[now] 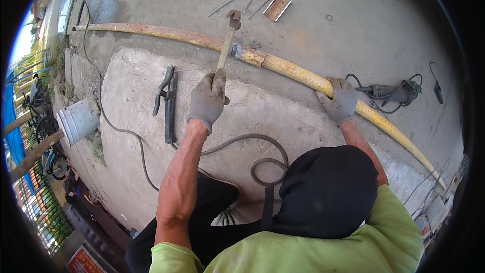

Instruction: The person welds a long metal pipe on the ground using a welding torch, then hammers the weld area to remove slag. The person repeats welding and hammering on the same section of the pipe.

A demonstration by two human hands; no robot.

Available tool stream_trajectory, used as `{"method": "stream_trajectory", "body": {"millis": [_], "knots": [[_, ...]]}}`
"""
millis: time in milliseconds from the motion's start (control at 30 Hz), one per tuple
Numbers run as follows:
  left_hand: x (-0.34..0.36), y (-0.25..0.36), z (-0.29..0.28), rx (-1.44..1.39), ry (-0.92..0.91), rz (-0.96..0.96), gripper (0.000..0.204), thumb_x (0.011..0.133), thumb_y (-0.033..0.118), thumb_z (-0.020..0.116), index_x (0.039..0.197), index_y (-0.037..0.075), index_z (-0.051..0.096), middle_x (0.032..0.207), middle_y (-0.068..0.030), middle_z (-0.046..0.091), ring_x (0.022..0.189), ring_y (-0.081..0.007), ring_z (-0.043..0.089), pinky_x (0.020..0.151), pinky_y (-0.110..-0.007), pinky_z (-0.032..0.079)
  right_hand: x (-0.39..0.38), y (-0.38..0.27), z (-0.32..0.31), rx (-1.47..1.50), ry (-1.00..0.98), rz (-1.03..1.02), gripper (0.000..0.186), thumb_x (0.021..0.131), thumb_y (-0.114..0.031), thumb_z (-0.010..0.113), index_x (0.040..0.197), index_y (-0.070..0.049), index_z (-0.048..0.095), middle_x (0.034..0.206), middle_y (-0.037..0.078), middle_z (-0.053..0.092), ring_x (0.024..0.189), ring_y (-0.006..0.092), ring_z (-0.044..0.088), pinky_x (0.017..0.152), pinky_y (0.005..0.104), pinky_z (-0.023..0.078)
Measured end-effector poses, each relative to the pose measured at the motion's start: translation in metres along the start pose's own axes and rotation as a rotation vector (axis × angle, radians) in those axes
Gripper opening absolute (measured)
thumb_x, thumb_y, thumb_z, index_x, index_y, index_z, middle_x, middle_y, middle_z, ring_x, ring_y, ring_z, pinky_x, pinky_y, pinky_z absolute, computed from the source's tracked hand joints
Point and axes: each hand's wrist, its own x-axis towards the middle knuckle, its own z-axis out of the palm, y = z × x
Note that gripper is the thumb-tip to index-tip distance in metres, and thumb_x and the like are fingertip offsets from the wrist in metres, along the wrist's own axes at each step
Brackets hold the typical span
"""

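Left hand (207, 96): gloved, fingers closed round the handle of the hammer (228, 45). Head stands out beyond those fingers, on the far side of the pipe as seen from above; can't judge its height off the ground.

Right hand (341, 102): also gloved, draped over the yellow pipe (298, 73), fingers across the top and thumb on my side. Grasping it; how hard, can't tell.

Pipe runs under the right fingers, out past them to the right and away leftward beyond the left fingers. Dark joint (235, 50) sits just beyond the left knuckles, beside the hammer handle, with a rusty patch between it and my right hand.

Handling, my read: pipe is stiff, long and heavy for one hand, likely to roll. Flaky paint and rust could slip under the glove. Best hold is where the right fingers are, clear of the joint, which might be hot or weak. Hammer should be head-heavy; grip low on the handle, as the left has it.

Nearby: electrode holder (170, 103) left of the left fingers, grinder (388, 92) right of the right fingers.
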Motion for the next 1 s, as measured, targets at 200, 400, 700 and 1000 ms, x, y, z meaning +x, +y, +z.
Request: {"method": "stream_trajectory", "body": {"millis": [200,400,700,1000], "knots": [[-0.021,-0.022,0.016,-0.227,0.212,0.233,0.056,0.116,0.051,0.056,0.123,-0.003,0.069,0.074,-0.0108,0.07,0.065,-0.0194,0.076,0.063,-0.035,0.057,0.006,0.006,0.0,0.029,-0.03,0.008,0.056,0.084,-0.045,0.089,0.13,-0.016,0.075,0.124,0.01,0.072,0.116,0.0332,0.067,0.099,0.05,0.052],[-0.011,-0.017,-0.002,-0.066,0.0,-0.099,0.06,0.116,0.058,0.056,0.127,0.001,0.07,0.068,-0.0055,0.066,0.048,-0.0094,0.053,0.047,-0.028,0.041,0.001,0.003,0.002,0.013,0.039,0.0,0.059,0.081,-0.047,0.09,0.131,-0.018,0.075,0.119,0.01,0.071,0.111,0.0341,0.068,0.096,0.0512,0.053],[-0.044,-0.095,0.097,-0.662,0.123,-0.003,0.069,0.116,0.065,0.044,0.132,0.0,0.062,0.071,-0.0055,0.066,0.048,-0.0118,0.053,0.046,-0.027,0.044,0.012,0.0,-0.003,0.013,-0.103,-0.017,0.059,0.085,-0.047,0.089,0.134,-0.018,0.074,0.122,0.012,0.071,0.114,0.0357,0.067,0.1,0.0501,0.053],[-0.06,-0.056,0.061,-0.926,0.236,0.028,0.089,0.111,0.078,0.042,0.126,-0.006,0.065,0.061,-0.0046,0.056,0.046,-0.0121,0.048,0.046,-0.03,0.048,0.031,0.023,-0.003,0.081,-0.197,-0.103,0.054,0.09,-0.049,0.086,0.128,-0.012,0.077,0.118,0.014,0.076,0.112,0.0348,0.071,0.1,0.0492,0.053]]}}
